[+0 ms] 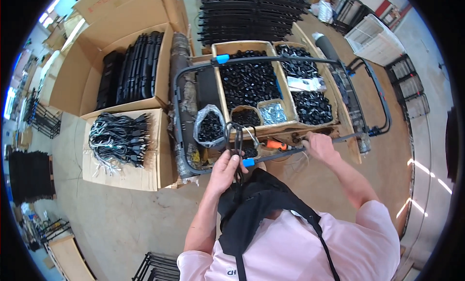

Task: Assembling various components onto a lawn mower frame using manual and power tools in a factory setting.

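A bare concrete floor [111,218] spread underfoot, sunlight streaking its right side; open cardboard boxes [92,53] stood at left, stacked black metal frames [252,14] behind, a white crate [373,36] beyond

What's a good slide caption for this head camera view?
Left hand grips black cords at a metal tube frame while right hand rests on its near bar, above wooden bins of black parts.

Brown cardboard boxes [131,39] at upper left, clear plastic bag [209,126] beside wooden tray [220,87].
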Tool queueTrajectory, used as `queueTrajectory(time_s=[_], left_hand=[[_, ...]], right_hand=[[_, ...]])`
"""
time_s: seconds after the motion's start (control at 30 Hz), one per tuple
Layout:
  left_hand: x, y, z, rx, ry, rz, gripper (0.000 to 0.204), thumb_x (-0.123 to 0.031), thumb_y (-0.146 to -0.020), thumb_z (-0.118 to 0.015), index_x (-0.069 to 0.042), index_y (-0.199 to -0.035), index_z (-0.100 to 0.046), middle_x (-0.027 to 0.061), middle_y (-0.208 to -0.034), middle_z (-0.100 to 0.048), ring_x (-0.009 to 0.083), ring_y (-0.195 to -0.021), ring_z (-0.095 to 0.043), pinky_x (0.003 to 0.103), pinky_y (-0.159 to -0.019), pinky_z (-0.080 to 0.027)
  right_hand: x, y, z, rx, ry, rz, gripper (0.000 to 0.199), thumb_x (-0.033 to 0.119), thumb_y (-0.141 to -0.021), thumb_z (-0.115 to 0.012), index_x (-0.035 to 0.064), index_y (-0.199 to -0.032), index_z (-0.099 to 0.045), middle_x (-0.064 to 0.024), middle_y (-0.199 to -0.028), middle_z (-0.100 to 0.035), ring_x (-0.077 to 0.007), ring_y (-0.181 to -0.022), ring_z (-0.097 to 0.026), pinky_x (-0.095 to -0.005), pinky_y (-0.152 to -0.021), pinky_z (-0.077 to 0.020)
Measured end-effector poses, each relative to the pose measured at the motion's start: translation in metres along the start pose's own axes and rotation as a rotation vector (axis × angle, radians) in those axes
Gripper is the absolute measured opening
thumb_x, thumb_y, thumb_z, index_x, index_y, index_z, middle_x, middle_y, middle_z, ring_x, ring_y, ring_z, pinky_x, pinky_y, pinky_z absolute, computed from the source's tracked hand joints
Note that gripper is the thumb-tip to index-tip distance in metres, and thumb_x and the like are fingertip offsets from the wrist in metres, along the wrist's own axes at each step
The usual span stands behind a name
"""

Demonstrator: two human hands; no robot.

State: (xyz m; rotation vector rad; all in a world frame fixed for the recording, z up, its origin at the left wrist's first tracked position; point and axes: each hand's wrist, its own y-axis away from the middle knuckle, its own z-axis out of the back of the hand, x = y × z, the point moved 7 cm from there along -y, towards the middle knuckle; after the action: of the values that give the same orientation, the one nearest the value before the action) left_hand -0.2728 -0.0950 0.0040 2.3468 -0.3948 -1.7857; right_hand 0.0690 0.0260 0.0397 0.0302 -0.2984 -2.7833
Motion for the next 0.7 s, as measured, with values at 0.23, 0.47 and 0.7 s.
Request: queueTrajectory(time_s=[0.23, 0.47, 0.7], left_hand=[[-0.007, -0.006, -0.007, 0.017, 0.005, 0.05, 0.02, -0.02, -0.11, -0.06, -0.002, -0.118, -0.064, 0.0011, -0.084, -0.066, 0.0103, -0.075, -0.067, 0.024, -0.067, -0.054], [0.0, -0.009, -0.003, -0.226, -0.192, -0.118, 0.025, -0.03, -0.106, -0.068, -0.007, -0.1, -0.061, -0.0057, -0.077, -0.052, 0.0046, -0.071, -0.044, 0.024, -0.063, -0.04], [0.015, -0.003, 0.001, -0.053, -0.086, 0.05, 0.036, -0.04, -0.111, -0.057, -0.006, -0.101, -0.06, -0.0024, -0.08, -0.052, 0.0088, -0.07, -0.051, 0.027, -0.063, -0.044]], right_hand=[[0.173, -0.06, 0.014, 0.433, -1.378, 0.002, 0.07, 0.062, -0.107, -0.048, -0.0015, -0.124, -0.07, -0.0086, -0.102, -0.077, -0.0146, -0.086, -0.069, -0.0307, -0.071, -0.0522], [0.188, -0.093, 0.008, 0.458, -1.872, -0.247, 0.046, 0.041, -0.11, -0.056, 0.0013, -0.131, -0.065, -0.009, -0.111, -0.078, -0.016, -0.085, -0.07, -0.0308, -0.071, -0.0549], [0.178, -0.122, 0.029, 0.393, -2.34, -0.306, 0.03, 0.031, -0.113, -0.049, 0.0051, -0.12, -0.063, 0.0029, -0.077, -0.057, -0.0129, -0.073, -0.056, -0.0328, -0.073, -0.0515]])
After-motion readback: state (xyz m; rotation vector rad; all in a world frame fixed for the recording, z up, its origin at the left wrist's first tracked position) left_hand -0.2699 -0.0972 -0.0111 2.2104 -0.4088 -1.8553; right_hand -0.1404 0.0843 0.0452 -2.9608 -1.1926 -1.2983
